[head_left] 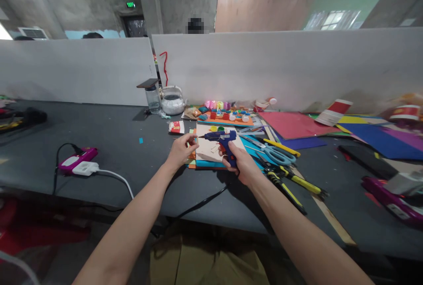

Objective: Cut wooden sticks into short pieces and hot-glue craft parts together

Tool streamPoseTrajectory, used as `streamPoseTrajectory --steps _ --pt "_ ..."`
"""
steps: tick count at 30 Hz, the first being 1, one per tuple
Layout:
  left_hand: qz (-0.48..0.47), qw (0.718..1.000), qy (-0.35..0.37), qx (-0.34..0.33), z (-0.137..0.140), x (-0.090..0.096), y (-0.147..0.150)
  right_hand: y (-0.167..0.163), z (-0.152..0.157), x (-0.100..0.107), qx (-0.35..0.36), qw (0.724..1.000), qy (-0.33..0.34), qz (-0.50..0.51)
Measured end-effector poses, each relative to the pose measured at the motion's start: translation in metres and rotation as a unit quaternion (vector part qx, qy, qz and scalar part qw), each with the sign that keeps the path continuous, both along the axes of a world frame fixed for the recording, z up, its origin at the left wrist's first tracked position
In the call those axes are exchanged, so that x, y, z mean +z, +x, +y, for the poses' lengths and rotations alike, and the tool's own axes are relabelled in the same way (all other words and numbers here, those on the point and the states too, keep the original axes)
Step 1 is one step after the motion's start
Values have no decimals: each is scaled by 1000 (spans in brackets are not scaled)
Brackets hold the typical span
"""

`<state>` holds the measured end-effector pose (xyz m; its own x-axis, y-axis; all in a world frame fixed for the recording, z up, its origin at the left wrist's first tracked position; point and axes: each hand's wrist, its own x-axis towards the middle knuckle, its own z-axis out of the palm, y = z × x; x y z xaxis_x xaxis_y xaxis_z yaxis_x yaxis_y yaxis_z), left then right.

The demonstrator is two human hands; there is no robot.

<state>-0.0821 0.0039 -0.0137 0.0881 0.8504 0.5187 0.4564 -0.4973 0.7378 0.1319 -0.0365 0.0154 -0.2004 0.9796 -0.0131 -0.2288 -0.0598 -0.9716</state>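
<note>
My right hand (239, 159) is wrapped round the handle of a blue hot glue gun (220, 136), whose dark nozzle points left. A pale glue stick (251, 133) sticks out of its back end. Just left of the nozzle tip is my left hand (181, 150), thumb and fingers pinched together; what they hold, if anything, is too small to name. Below the gun lies a pale board (206, 149) on blue and orange sheets, with a few small bits on it. A black cord (205, 201) runs from under the gun toward the table's front edge.
Scissors (279, 155) and yellow-black pliers (304, 181) lie to the right, beyond them coloured sheets (294, 125). A silvery kettle-like pot (172, 101) and a jar (153, 100) stand at the back by a white partition (280, 69). A purple power strip (77, 161) with plugs is at left.
</note>
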Motion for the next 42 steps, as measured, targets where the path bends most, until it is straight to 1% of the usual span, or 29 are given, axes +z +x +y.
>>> streamPoseTrajectory --steps 26,32,42 --pt "10 1000 10 16 1 1 -1 1 0 -2 2 1000 -2 -2" --pt "4 1000 19 18 1 -1 -2 1 1 -3 3 1000 -2 -2" --pt "-6 999 38 26 -1 3 -1 1 1 -2 6 1000 -7 -2"
